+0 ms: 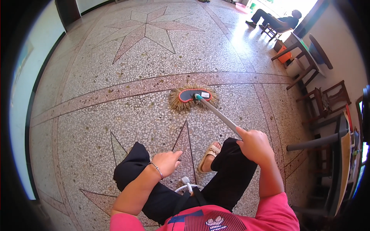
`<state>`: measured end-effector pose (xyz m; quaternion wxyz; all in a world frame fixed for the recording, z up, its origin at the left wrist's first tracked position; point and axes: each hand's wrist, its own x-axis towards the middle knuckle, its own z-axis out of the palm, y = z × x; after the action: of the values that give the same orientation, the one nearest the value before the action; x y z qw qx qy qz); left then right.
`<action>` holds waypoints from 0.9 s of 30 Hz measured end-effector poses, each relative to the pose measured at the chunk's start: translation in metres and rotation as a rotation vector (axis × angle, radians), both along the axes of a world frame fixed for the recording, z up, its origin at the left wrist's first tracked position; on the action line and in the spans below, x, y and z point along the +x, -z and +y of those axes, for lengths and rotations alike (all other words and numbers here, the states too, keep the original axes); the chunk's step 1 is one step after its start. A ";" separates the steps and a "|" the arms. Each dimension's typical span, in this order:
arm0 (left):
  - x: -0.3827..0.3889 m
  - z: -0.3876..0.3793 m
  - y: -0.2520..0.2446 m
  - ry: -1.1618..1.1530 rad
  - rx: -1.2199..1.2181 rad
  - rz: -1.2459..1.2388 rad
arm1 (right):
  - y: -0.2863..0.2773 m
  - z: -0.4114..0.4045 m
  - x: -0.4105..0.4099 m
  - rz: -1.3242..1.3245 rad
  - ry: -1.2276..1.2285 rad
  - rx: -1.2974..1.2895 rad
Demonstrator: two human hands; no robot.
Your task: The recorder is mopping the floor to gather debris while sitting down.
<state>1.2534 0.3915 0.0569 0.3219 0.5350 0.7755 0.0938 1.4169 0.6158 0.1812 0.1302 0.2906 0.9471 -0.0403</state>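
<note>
My right hand (257, 145) is wrapped around the grey handle (221, 115) of a flat dust mop. The mop's head (189, 94) has a dark top plate edged in red, a white label and a shaggy yellow-brown fringe that rests on the speckled terrazzo floor (150, 115). A teal joint (198, 97) links the handle to the plate. Above my bent left knee, my left hand (167, 163) holds nothing, its index finger stretched out and apart from the curled fingers. A metal bangle (156, 169) circles that wrist.
To the right stand a grey-legged table (313, 142), a wooden chair (321, 101) and a wooden table (306, 55). An orange bin (284, 53) and a white bucket (295, 67) sit by the latter. Beyond, a person (277, 21) reclines on a chair. A wall (37, 66) runs along the left.
</note>
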 end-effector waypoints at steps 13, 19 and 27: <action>-0.020 0.028 0.019 -0.081 -0.089 0.021 | 0.145 0.042 -0.089 -0.021 0.086 0.034; -0.009 0.012 0.013 -0.035 -0.100 0.013 | 0.083 0.031 -0.017 -0.122 -0.020 0.031; 0.005 0.005 -0.002 -0.028 -0.087 0.027 | 0.007 -0.014 0.009 -0.177 -0.077 0.000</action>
<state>1.2582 0.3964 0.0589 0.3331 0.5110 0.7904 0.0575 1.4264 0.6020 0.1739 0.2148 0.2564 0.9424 -0.0095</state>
